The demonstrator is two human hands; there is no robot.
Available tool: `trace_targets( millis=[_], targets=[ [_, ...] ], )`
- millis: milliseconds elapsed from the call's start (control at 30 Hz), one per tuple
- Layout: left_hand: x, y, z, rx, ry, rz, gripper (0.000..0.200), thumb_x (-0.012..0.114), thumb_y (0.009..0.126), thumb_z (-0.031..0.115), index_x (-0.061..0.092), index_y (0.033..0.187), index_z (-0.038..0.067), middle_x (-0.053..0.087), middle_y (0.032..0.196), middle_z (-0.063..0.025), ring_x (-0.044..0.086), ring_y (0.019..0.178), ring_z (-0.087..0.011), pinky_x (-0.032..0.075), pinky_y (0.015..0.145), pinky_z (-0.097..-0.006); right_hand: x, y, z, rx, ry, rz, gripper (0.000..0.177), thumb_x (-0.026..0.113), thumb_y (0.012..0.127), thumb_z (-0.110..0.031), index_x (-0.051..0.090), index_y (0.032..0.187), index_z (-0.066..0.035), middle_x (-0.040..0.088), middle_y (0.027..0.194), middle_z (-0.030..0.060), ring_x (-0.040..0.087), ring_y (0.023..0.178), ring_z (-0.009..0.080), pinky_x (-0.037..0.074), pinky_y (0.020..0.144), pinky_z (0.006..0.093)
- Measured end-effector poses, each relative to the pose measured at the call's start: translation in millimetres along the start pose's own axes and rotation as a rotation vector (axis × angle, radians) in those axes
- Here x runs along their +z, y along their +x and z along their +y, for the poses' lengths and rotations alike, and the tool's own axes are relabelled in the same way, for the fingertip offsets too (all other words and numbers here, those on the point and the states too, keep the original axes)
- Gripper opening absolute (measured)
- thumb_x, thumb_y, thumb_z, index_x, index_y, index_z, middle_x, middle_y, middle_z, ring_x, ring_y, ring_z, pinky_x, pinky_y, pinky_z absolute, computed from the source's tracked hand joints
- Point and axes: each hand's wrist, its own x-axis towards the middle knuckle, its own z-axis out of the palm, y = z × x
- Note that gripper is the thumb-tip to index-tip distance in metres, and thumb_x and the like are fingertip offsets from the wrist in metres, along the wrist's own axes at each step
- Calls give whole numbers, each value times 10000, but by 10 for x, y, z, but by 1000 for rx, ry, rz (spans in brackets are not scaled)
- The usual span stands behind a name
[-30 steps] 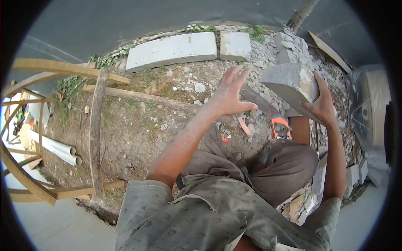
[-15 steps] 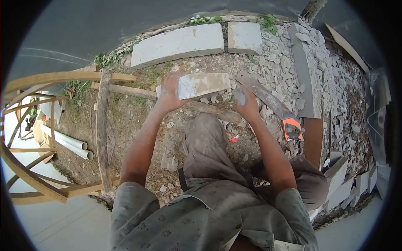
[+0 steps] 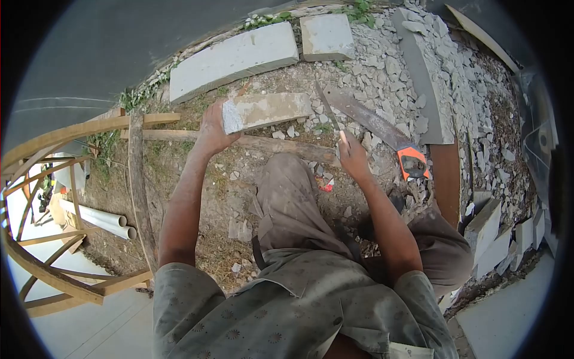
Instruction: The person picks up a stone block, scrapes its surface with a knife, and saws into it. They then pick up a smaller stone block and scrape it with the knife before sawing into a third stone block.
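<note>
My left hand (image 3: 213, 128) is closed around the left end of a pale, rough-faced block (image 3: 269, 112), its fingers partly hidden. A bright whitish scraped patch lies on the block just right of my fingers. The block rests near a wooden pole (image 3: 281, 146) on the ground. In my right hand (image 3: 354, 157) is a long knife (image 3: 327, 107), gripped by its light handle, with the thin blade pointing up and away, to the right of the block. Close by on the right lies a handsaw (image 3: 376, 122) with an orange and black handle.
Two larger pale blocks, a long one (image 3: 233, 60) and a short one (image 3: 327, 39), lie by the dark wall. Broken rubble (image 3: 382, 78) and a grey slab (image 3: 424, 90) are at the right. A timber frame (image 3: 78, 128) and white pipes (image 3: 98, 216) stand left.
The knife's blade has swung from a foreshortened grey shape to pointing up and away. My left hand has shifted to the block's left end. The whole view has moved slightly.
</note>
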Motion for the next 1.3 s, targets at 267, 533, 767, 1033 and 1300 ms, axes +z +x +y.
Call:
trace_targets(
  millis=[267, 533, 767, 1033, 1300],
  targets=[
    [141, 65, 520, -165, 98, 118, 959, 884, 665, 300, 372, 1433, 43, 455, 1359, -239, 416, 1281, -436, 325, 1103, -535, 116, -244, -2036, -422, 329, 241, 416, 475, 1021, -207, 398, 1399, -51, 663, 948, 273, 668, 890, 467, 513, 751, 506],
    [271, 15, 415, -186, 78, 162, 1041, 890, 659, 322, 312, 1479, 44, 426, 1371, -250, 394, 1273, -459, 285, 1112, -565, 60, -271, -2176, -303, 435, 112, 306, 485, 1017, -173, 451, 1287, -32, 636, 900, 328, 622, 844, 534, 455, 691, 586],
    [261, -19, 453, -214, 113, 131, 1021, 882, 666, 322, 314, 1454, 6, 440, 1352, -255, 401, 1259, -459, 334, 1078, -547, 325, -138, -1952, -246, 218, 6, 348, 482, 1017, -176, 414, 1324, -29, 639, 918, 328, 622, 852, 539, 463, 711, 589],
    [226, -20, 514, -184, 77, 170, 1004, 881, 660, 296, 323, 1454, 38, 450, 1323, -249, 412, 1248, -452, 340, 1068, -546, 220, -43, -2012, -179, 236, 2, 350, 492, 1019, -189, 416, 1319, -26, 647, 929, 316, 627, 849, 538, 486, 735, 584],
    [269, -62, 482, -187, 40, 225, 989, 880, 656, 293, 341, 1451, 58, 463, 1313, -235, 423, 1229, -441, 330, 1062, -546, 279, 7, -2068, -283, 240, 12, 304, 488, 1028, -202, 464, 1257, -4, 633, 824, 290, 636, 783, 502, 478, 674, 527]
  ],
)
